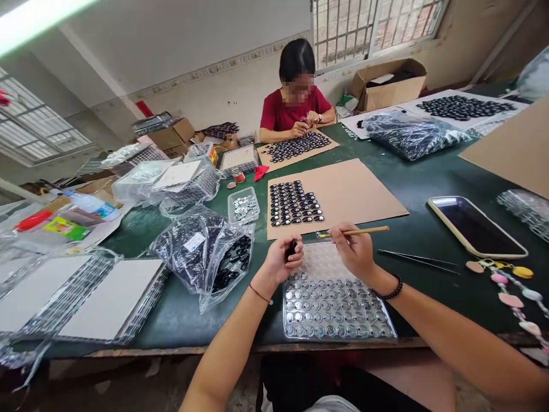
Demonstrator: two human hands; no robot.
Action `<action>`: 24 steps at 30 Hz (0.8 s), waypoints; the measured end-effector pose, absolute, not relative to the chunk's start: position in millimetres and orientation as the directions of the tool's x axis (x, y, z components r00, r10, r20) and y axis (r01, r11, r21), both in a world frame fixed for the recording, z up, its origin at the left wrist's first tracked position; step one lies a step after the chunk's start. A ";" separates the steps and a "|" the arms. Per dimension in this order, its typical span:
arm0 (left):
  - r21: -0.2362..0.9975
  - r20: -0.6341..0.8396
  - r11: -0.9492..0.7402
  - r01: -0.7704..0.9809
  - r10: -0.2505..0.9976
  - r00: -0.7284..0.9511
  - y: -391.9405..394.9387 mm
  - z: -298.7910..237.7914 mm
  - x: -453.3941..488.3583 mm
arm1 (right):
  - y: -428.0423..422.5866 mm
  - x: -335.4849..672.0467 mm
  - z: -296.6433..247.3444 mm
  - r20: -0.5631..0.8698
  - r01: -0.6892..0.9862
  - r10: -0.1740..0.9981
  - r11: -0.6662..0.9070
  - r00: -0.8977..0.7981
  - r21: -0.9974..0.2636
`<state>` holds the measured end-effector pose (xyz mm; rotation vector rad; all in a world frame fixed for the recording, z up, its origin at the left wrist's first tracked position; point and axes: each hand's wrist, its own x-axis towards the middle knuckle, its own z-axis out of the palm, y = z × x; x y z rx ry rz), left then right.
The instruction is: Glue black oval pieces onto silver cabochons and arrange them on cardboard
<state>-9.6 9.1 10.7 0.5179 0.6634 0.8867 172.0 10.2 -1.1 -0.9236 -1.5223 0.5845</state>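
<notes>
My left hand [281, 260] is closed around a small black oval piece [291, 250], held above the upper left corner of a clear plastic tray. In my right hand [354, 252] is a thin wooden-handled brush [369, 230], its tip pointing left toward the black piece but apart from it. The clear tray [338, 339] lies below both hands, with rows of round silvery parts in its nearer half; its far cells look bare. Just beyond, a cardboard sheet [355, 191] carries rows of black oval pieces [294, 203] on its left side.
Left of the cardboard stand a small box of silver parts [243, 206] and an open plastic bag [193, 246] of black pieces. Tweezers [418, 260], a phone [478, 226] and a beaded strap [510, 297] lie right. A co-worker in red [295, 109] sits across the table.
</notes>
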 end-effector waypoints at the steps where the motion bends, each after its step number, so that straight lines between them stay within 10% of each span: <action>1: 0.671 -0.310 0.529 -0.519 0.837 0.451 7.1 9.6 -10.5 | 11.1 172.0 -1.6 0.572 0.226 0.820 0.554 0.020 -0.801; 17: 0.957 -0.122 0.061 0.283 0.972 0.201 -1.9 1.1 7.6 | 3.7 170.1 -8.8 0.561 0.129 0.827 0.562 -0.045 -0.817; 24: 0.944 -0.054 -0.007 0.329 0.983 0.176 -2.7 -6.0 11.3 | 5.0 170.6 -8.7 0.674 0.206 0.705 0.709 -0.221 -0.674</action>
